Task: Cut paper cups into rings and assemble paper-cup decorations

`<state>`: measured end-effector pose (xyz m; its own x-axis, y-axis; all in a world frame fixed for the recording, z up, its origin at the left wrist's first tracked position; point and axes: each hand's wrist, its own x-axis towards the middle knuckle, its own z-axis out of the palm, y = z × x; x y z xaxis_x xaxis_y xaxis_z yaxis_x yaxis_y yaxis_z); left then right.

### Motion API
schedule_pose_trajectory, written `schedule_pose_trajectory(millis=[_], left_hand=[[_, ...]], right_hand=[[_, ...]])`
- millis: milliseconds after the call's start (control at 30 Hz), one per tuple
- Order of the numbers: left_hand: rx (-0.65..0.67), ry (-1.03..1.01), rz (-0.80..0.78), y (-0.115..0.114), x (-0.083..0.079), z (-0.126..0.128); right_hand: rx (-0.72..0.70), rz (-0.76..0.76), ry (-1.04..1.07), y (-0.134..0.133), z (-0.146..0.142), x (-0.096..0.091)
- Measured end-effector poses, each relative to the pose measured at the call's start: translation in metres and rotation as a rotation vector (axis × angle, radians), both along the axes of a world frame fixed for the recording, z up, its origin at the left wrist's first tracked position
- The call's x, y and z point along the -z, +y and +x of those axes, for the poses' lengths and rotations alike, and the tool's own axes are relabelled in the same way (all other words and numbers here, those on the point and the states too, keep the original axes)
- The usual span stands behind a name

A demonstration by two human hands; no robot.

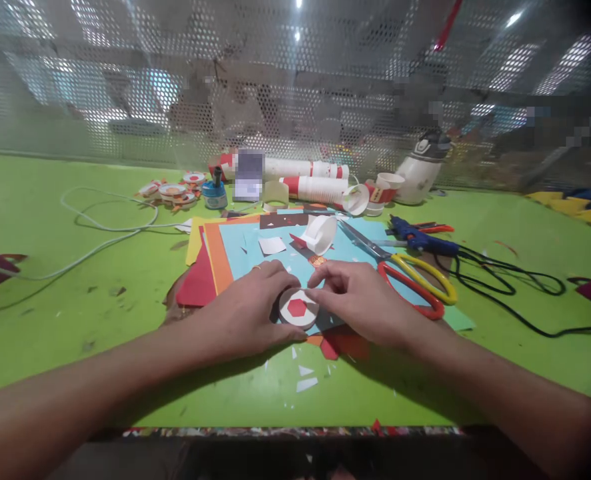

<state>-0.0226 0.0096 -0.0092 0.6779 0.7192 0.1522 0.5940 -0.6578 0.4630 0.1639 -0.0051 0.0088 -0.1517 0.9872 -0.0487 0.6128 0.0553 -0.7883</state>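
Note:
A round white paper-cup base (285, 311) with a red hexagonal paper piece (296, 307) on top lies flat on light-blue paper (240, 243). My left hand (248, 303) curls round its left side, thumb at the near edge and fingers at the far edge. At its right rim is my right hand (360, 297), with thumb and index finger bent towards each other; whether something small sits between them I cannot make out. Just beyond my hands are a cut piece of white paper cup (321, 233) and a small white paper square (272, 246).
Big scissors with red and yellow handles (428, 279) lie beside my right hand. Behind them is a blue glue gun (422, 240) with a black cord. Stacked paper cups (318, 189), a blue glue bottle (214, 195) and a white flask (420, 173) stand along the back.

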Motion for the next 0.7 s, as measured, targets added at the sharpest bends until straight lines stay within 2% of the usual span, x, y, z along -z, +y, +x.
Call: schedule_pose_trajectory(millis=[100,233,333,400,533,700], left_hand=[[-0.004,-0.007,0.01,-0.001,0.002,-0.001],[0.0,0.001,0.008,-0.003,0.001,-0.001],[-0.013,-0.001,0.003,-0.003,0.001,-0.001],[-0.025,0.002,-0.007,-0.003,0.001,0.0],[-0.029,-0.003,-0.024,-0.003,0.0,-0.001],[-0.04,-0.027,-0.035,-0.003,0.007,-0.003]], right_hand=[[-0.052,0.139,-0.046,-0.006,0.011,-0.003],[-0.348,0.4,-0.272,-0.021,0.019,-0.007],[-0.502,0.489,-0.508,-0.028,0.02,-0.006],[-0.53,0.511,-0.603,-0.03,0.02,-0.003],[-0.542,0.552,-0.664,-0.03,0.021,0.005],[-0.528,0.726,-0.707,-0.031,0.018,0.015]])
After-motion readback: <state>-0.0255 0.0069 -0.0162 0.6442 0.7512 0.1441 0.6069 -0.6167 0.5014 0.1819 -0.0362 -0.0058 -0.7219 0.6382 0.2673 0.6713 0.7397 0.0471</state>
